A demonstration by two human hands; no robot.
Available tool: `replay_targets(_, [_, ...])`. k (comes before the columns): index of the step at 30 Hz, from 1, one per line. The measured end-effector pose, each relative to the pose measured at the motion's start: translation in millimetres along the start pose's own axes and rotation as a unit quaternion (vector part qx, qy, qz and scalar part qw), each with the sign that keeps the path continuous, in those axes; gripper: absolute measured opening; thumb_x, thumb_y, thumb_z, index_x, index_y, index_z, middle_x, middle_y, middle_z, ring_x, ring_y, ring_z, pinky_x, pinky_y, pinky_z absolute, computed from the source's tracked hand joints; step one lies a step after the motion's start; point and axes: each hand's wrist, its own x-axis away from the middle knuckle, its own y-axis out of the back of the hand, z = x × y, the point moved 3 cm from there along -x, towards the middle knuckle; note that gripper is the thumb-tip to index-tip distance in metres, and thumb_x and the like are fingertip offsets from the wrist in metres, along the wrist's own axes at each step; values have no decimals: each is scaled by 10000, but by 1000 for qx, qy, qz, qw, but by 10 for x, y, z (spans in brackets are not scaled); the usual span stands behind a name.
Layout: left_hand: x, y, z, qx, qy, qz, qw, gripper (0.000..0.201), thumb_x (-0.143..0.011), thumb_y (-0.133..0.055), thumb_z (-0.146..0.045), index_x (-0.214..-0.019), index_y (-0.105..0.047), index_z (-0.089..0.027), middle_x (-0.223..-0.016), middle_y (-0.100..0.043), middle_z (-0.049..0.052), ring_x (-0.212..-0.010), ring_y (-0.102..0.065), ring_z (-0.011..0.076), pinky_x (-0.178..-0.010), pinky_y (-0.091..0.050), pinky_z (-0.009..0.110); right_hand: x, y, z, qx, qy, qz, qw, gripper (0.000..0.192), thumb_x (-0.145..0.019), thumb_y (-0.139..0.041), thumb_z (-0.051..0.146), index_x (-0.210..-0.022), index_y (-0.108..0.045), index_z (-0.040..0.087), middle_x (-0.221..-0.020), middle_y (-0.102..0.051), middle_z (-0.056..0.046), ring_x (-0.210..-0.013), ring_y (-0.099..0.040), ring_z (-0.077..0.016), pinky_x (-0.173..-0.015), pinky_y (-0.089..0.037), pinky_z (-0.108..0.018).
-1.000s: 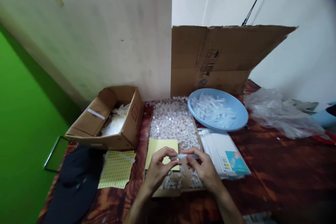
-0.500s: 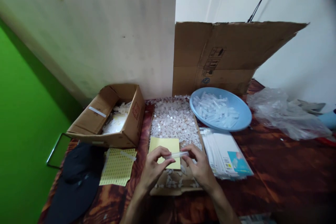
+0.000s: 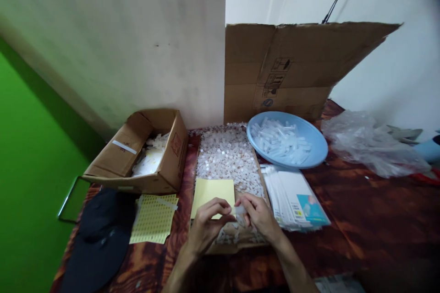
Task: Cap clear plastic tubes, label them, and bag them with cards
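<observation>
My right hand [image 3: 259,217] has its thumb and fingers closed on a short translucent plastic tube [image 3: 239,210], partly hidden by the fingers. Beside its left end, my left hand [image 3: 211,222] is curled with thumb and fingertips drawn together; whatever they pinch is too small to make out. Both hands are above the near end of a shallow cardboard tray [image 3: 223,249] full of small whitish translucent plastic pieces [image 3: 228,155]. A pale yellow sheet [image 3: 213,192] lies on these pieces, just behind my left hand.
A blue basin [image 3: 318,146] of clear tubes stands behind white printed packets [image 3: 312,201] on the right. Leftward are an open carton [image 3: 172,165], a yellow sticker sheet [image 3: 154,217] and a black cap [image 3: 103,233]. Plastic bags [image 3: 371,142] lie far right; a cardboard panel [image 3: 302,55] stands behind.
The tube, held level between both hands before, is now tilted in my right hand. My left fingers have shifted slightly, and the whole view has moved a little.
</observation>
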Motion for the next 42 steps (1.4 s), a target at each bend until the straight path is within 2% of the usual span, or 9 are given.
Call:
replay_targets(5, [102, -140, 269, 171, 212, -23, 962, 640, -847, -571, -740, -1093, -648, -154, -807, -712, 73, -630, -685, 185, -599, -525, 283, 17, 75, 16, 58, 127, -80, 987, 213, -977, -568, 363, -1065, -667, 196, -884, -704, -58, -696, -664, -180, -612, -521, -271])
replay_targets(9, [156, -244, 443, 193, 342, 29, 919, 787, -861, -286, -855, -803, -610, -141, -544, -601, 13, -306, -421, 99, -353, -273, 216, 59, 28, 139, 137, 278, -52, 949, 201, -976, -500, 160, -1077, -658, 230, -1033, -711, -81, -972, -660, -230, -849, -521, -355])
replay_targets(15, [132, -154, 202, -13, 165, -37, 986, 362, -993, -499, -482, -827, -627, -187, -694, -628, 19, -616, -595, 166, -573, -437, 242, 66, -58, 145, 158, 180, -83, 967, 208, -1016, -444, 258, -958, -636, 203, -835, -675, -53, -765, -639, -209, -684, -469, -310])
replay_targets(21, [53, -177, 77, -114, 15, -1, 993, 188, -1001, -477, -246, -1060, -652, -208, -917, -692, 72, -849, -655, 213, -775, -483, 289, 29, 27, 140, 42, 60, -85, 994, 365, -954, -555, 508, -790, -615, 188, -624, -577, 4, -560, -537, -164, -520, -384, -262])
replay_targets(24, [-22, -300, 151, -79, 43, 44, 995, 361, -972, -479, -157, -1320, -547, -225, -1188, -659, 98, -962, -643, 205, -875, -498, 304, -51, 462, 306, -3, 78, -170, 982, 358, -921, -620, 538, -927, -654, 181, -597, -576, 11, -538, -541, -170, -524, -419, -267])
replay_targets(28, [3, -599, 322, -171, 62, 172, 968, 503, -795, -574, -32, -1258, -614, -223, -1246, -647, 104, -1097, -588, 261, -972, -466, 355, -342, 1464, 725, 84, 239, -370, 894, 377, -1045, -379, 495, -1003, -611, 202, -981, -705, -107, -884, -672, -236, -800, -510, -345])
replay_targets(32, [73, -765, 450, -231, 94, 209, 946, 243, -785, -565, -44, -915, -699, -199, -1062, -694, 110, -975, -614, 268, -887, -481, 357, -1034, 2020, 762, 448, 85, -185, 871, 355, -1069, -366, 359, -1042, -650, 148, -1030, -705, -169, -992, -661, -264, -885, -499, -379])
replay_targets(35, [67, -716, 378, -176, 74, 181, 965, 174, -858, -550, -109, -912, -691, -197, -1002, -701, 106, -930, -643, 248, -835, -495, 324, -1328, 2104, 527, 512, 12, -88, 854, 187, -964, -644, 306, -968, -679, 122, -1018, -705, -124, -981, -671, -239, -906, -526, -388])
replay_targets(42, [49, -406, 277, 56, 129, 26, 990, 259, -978, -541, -411, -1048, -653, -189, -904, -724, 70, -828, -705, 229, -762, -518, 315, -1514, 2118, -43, 578, -106, 49, 808, 296, -982, -634, 332, -1223, -624, 162, -1217, -646, -90, -1028, -663, -226, -879, -577, -425])
